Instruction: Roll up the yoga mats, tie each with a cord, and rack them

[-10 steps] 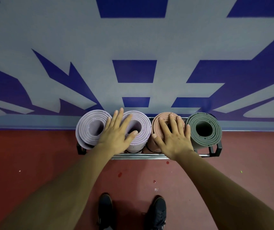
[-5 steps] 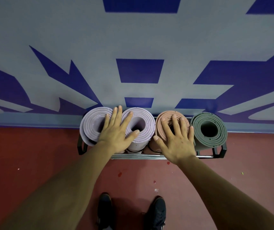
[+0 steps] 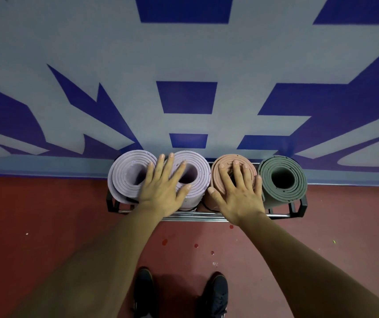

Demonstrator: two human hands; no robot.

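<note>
Looking straight down on four rolled mats standing on end, side by side, in a low black rack (image 3: 302, 206) at mid-frame, against the foot of a blue-patterned wall (image 3: 115, 65). Resting the left hand (image 3: 161, 191) flat, fingers straight and spread, across the tops of the left lilac mat (image 3: 120, 180) and the second lilac mat (image 3: 201, 175), little finger lying on the one, thumb on the other. Laying the right hand (image 3: 239, 193) flat on top of the salmon mat (image 3: 216, 180), fingers straight and close together, gripping nothing, little finger sitting just beside the green mat (image 3: 296, 191) at the right end of the row. Standing on the red floor (image 3: 46, 226) in dark shoes (image 3: 143, 290) at the bottom of the frame, just short of the rack.
</note>
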